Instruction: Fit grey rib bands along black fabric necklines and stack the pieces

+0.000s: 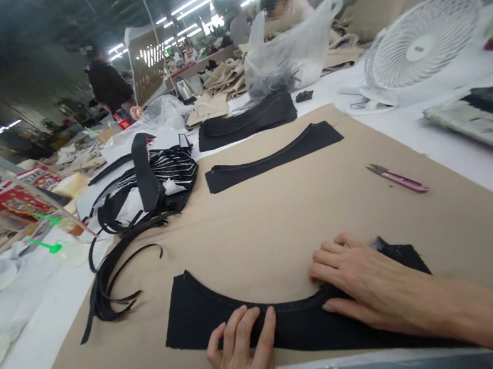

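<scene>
A curved black fabric piece (300,324) lies near the front table edge, on a tan sheet (254,227). My left hand (244,350) rests flat on its middle with the fingers spread. At the right part of the inner curve, my right hand (363,281) has its fingers bent over the edge and the thumb on the cloth, gripping the fabric there. A raised band runs along that curved edge. Pink-handled thread snips (398,177) lie to the right, apart from both hands. A similar black piece (274,155) lies farther back.
Loose black strips (115,277) and a striped black bundle (168,173) lie at the left. Behind are a stack of black pieces (247,122), a clear plastic bag (284,50) and a white fan (427,44). A person in dark clothes (108,81) stands in the distance.
</scene>
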### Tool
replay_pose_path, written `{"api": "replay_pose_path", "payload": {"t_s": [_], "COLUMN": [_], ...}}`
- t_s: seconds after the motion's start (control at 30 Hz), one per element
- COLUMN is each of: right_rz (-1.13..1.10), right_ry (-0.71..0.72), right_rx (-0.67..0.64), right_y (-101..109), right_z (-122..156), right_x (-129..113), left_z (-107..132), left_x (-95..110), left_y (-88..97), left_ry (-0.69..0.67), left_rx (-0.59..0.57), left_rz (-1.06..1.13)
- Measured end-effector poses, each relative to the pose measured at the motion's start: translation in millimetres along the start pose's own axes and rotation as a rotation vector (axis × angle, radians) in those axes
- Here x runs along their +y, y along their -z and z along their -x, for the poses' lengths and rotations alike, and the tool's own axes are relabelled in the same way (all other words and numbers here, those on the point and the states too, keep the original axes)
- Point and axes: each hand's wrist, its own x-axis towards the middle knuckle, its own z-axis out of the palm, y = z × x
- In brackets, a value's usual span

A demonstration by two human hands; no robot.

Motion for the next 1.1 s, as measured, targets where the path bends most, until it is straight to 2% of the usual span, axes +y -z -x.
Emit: {"api": "replay_pose_path", "payload": {"t_s": [0.23,0.47,0.6,0.77,1.1], "right_rz": [-0.146,-0.180,-0.144,-0.022,0.196], "right_ry": [-0.072,-0.114,-0.102,0.035,0.359], "right_rx": [-0.115,-0.174,-0.185,-0.125,-0.089], "right_y": [6,3,5,6,-15], "right_z": [-5,-2,1,-1,-28], "right_x": [2,2,1,-5,-7], "left_z": [-5,2,2,-1,-9], "left_x": [5,25,24,20,28], "left_y": [6.4,-13.5,-15.2,-9.4,-7.1], "left_ry": [-0.051,-0.243,-0.332,-0.376,-0.357], "left_rx": [-0.003,0.022,0.030,-0.013,0.068], "left_rz": [-0.036,0.015,-0.034,-0.061,-0.052]}}
